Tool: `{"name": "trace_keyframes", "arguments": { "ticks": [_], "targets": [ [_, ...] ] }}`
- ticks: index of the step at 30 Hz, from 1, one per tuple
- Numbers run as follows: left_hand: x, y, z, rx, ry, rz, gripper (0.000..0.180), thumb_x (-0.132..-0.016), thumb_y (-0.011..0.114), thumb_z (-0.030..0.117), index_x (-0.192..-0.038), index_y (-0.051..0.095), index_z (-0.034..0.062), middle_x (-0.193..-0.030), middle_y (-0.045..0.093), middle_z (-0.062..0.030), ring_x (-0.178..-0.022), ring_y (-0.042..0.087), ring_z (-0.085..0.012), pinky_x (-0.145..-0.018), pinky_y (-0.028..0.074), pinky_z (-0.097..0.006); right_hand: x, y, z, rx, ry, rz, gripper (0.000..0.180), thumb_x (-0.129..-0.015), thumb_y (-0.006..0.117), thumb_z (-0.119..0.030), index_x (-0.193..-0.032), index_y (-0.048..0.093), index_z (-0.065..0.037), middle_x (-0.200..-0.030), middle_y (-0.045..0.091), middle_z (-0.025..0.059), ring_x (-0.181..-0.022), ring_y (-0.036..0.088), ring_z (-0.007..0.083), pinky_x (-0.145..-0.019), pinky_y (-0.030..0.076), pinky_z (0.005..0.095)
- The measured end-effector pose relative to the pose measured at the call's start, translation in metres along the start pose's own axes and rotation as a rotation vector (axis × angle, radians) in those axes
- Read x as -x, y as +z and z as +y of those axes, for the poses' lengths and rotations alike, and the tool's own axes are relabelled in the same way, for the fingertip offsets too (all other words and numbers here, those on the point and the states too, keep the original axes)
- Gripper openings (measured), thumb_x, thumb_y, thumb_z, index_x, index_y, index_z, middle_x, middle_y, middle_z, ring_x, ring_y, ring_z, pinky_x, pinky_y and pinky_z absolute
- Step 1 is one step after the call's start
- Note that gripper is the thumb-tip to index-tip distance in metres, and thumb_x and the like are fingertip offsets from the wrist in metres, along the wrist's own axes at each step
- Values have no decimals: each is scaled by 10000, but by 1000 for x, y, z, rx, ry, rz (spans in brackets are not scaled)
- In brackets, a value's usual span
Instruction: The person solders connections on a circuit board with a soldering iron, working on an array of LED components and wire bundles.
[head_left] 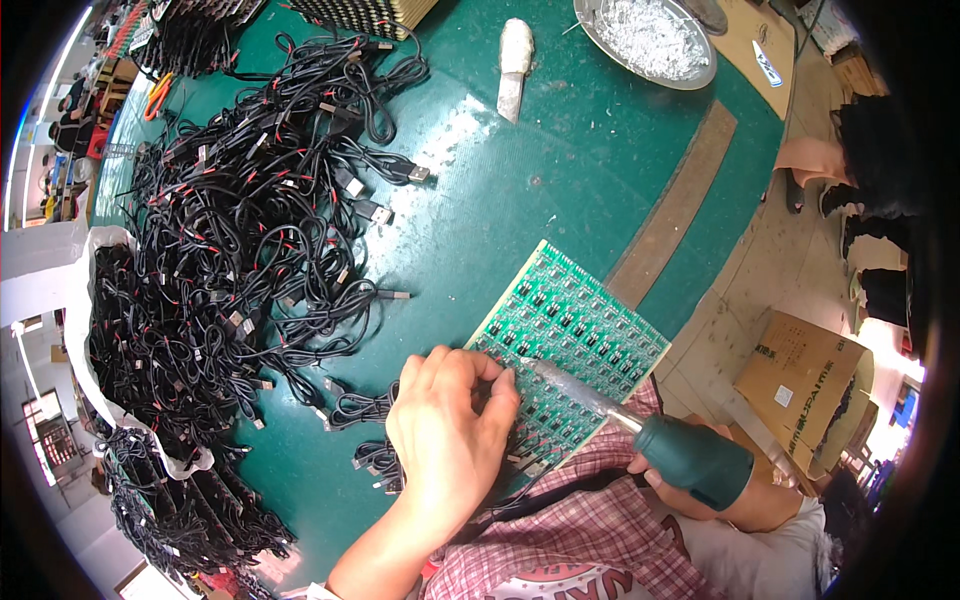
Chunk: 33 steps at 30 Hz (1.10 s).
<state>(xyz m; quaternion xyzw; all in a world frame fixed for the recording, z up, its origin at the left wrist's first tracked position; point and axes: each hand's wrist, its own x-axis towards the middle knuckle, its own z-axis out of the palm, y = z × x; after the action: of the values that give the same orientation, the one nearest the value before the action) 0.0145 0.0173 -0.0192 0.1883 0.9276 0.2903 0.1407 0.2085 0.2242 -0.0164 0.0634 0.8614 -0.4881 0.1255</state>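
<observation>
A green circuit board (585, 315), dense with small black components, lies tilted at the near edge of the table. My right hand (668, 492) grips the dark green handle of a soldering iron (695, 460); its grey metal tip reaches to the board's left part. Close beside that tip, my left hand (450, 425) has thumb and forefinger pinched over the board's left edge. Whatever sits between those fingertips is hidden. Several dark wires come off the board's lower corner. Small bundles of black USB cables (362, 410) lie just left of my left hand.
A big heap of black USB cables (260, 210) covers the table's left side, beside a white cloth edge (80, 330). Farther off are a white-handled blade (515, 60) and a metal dish (622, 68) of whitish flakes. A brown strip (680, 210) and cardboard box (800, 385) are right.
</observation>
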Motion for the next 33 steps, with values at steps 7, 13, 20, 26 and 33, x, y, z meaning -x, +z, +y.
{"name": "trace_keyframes", "arguments": {
  "ticks": [7, 13, 20, 26, 33],
  "targets": [
    [2, 0, 2, -35, -15, -16, 151, -784, 795, 55, -823, 650, 39, -772, 594, -78, -731, 567, -254, -675, 470, -374, -40, 5, -13, -623, 93, -37, 451, -896, 649, -29, -1338, 560, -12, -1160, 684, 130, -976, 704, 232, -860, 556, 353],
    [36, -25, 5, -289, 81, 34, 554, -789, 847, 215, -1220, 578, -6, -998, 594, -175, -876, 601, -370, -744, 515, -444, -56, 20, -2, -971, 125, 69, 468, -959, 584, -51, -1409, 466, -2, -1361, 538, 127, -1292, 565, 266, -1144, 409, 463],
    [52, -28, 0, -71, -56, -59, 501, -798, 781, 31, -1249, 562, 6, -1034, 638, -170, -894, 658, -356, -766, 543, -411, -54, 23, -4, -894, 118, 87, 442, -956, 597, -48, -1381, 491, 7, -1353, 553, 134, -1275, 577, 257, -1127, 428, 455],
    [41, -57, -4, -599, 332, -52, 441, -747, 648, -54, -1178, 693, 30, -1211, 665, -150, -1091, 605, -322, -943, 453, -453, -55, 21, -5, -969, 165, 106, 425, -954, 608, -53, -1359, 499, 19, -1301, 587, 135, -1257, 585, 257, -1130, 432, 457],
    [36, -82, -33, -334, 286, 121, 344, -797, 613, -43, -1123, 696, 28, -1189, 678, -139, -1094, 607, -335, -975, 442, -459, -55, 25, -5, -989, 111, 153, 407, -945, 604, 2, -1343, 519, -1, -1333, 577, 147, -1258, 598, 265, -1112, 460, 457]
  ]
}}
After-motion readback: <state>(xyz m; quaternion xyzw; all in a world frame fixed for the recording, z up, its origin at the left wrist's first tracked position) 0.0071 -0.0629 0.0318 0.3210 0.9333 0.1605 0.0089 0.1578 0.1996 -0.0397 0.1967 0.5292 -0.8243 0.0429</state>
